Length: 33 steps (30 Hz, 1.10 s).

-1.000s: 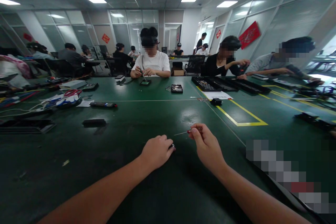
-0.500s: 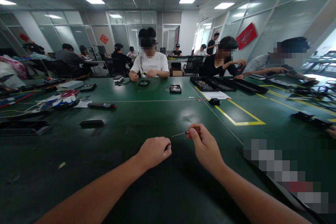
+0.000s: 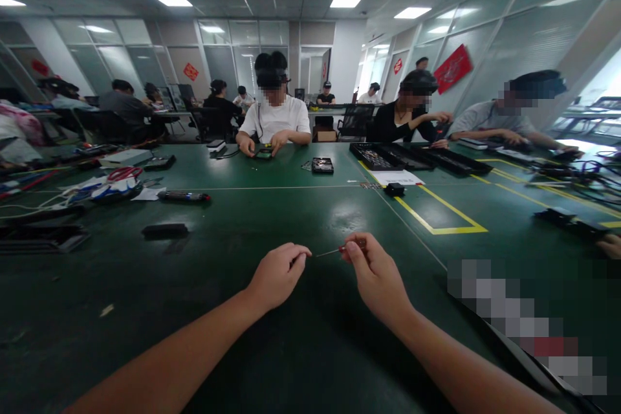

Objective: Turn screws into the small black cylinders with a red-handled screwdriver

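My right hand (image 3: 381, 279) holds a thin screwdriver (image 3: 330, 252) by its red handle, mostly covered by the fingers. The slim metal shaft points left, with its tip a short way from my left fingertips. My left hand (image 3: 277, 277) is closed, index finger and thumb drawn together in a pinch; whatever may be between them is too small or hidden to make out. Both hands are held over the green tabletop (image 3: 310, 356).
A black block (image 3: 165, 231), a dark cylindrical tool (image 3: 184, 196) and tangled cables with cloth (image 3: 116, 189) lie left. Ahead are a small black box (image 3: 323, 165), black trays (image 3: 376, 156) and yellow tape (image 3: 458, 231). A person in white (image 3: 276, 119) works across the table.
My left hand has turned and its index finger now reaches out toward the screwdriver tip. My right hand keeps its hold almost in place. The person opposite has lifted a small device.
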Tool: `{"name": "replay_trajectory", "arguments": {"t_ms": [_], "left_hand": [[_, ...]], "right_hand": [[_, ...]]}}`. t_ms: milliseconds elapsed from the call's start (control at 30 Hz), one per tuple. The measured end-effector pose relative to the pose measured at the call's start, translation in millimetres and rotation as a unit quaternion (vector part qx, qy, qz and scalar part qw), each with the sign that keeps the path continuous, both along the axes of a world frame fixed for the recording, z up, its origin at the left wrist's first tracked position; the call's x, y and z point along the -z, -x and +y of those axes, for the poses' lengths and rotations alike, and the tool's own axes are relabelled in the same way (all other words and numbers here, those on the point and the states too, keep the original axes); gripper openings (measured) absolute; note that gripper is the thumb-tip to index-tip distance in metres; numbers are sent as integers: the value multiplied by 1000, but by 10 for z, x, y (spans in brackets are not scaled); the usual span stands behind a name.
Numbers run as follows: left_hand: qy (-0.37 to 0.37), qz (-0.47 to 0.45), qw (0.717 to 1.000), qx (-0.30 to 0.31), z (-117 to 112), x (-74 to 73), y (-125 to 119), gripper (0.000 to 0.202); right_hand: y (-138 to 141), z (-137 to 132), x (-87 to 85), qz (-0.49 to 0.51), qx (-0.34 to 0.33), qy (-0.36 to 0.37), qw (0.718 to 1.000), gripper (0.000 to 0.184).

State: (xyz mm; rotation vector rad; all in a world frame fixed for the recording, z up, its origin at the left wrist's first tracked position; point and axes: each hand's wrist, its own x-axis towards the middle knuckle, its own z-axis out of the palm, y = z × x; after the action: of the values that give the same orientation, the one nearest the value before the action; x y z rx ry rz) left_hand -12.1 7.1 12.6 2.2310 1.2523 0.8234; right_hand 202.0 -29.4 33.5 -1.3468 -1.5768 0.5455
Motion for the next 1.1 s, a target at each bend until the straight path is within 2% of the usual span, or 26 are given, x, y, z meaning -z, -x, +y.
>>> {"name": "replay_trajectory", "arguments": {"t_ms": [100, 333, 433, 600, 700, 733, 767, 833, 967, 1100], "left_hand": [[-20, -65, 997, -33, 49, -24, 30, 30], [-22, -126, 987, -93, 195, 13, 148, 35], [21, -171, 977, -127, 232, -25, 208, 35], [130, -319, 924, -168, 306, -199, 397, 32], [141, -366, 897, -205, 368, -346, 608, 31], [149, -390, 882, -221, 384, -396, 695, 30], [164, -430, 854, -242, 395, -447, 788, 28], [167, -463, 827, -273, 397, -541, 987, 21], [149, -488, 790, -339, 331, -697, 1408, 8], [109, -475, 769, -414, 240, -814, 1868, 12]], "right_hand": [[-1, -17, -12, 4, -2, 1, 1000, 22], [8, -45, -29, -1, -12, 0, 1000, 22], [6, -54, -21, -4, -18, 1, 1000, 22], [5, -67, -21, -12, -30, 7, 999, 21], [13, -72, -41, -6, -28, 2, 1000, 20], [16, -73, -47, -6, -26, 1, 1000, 20], [17, -74, -52, -6, -25, 0, 1000, 20], [18, -76, -56, -5, -25, 0, 1000, 20], [16, -72, -46, -6, -24, -6, 1000, 20], [18, -65, -42, -9, -19, -7, 1000, 21]]}}
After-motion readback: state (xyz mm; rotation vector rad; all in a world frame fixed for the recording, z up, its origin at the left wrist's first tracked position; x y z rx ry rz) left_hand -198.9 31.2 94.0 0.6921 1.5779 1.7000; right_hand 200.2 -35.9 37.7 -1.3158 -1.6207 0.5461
